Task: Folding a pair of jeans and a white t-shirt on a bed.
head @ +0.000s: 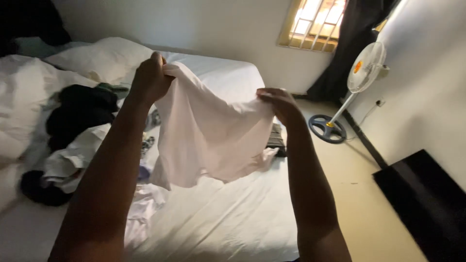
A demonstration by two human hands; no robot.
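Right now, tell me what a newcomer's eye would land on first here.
First comes the pale garment held up mid-frame over the bed, its top edge gripped by the left hand and the right hand. Next, the heap of dark and white clothes on the bed's left side. Then the white standing fan on the floor at the right, below the bright window.

Two hands are counted, left hand [149, 80] and right hand [280, 104]; one pale garment [208, 136]; one bed [228, 213]; one pillow [99, 58]; one standing fan [365, 68]; one barred window [314, 22].
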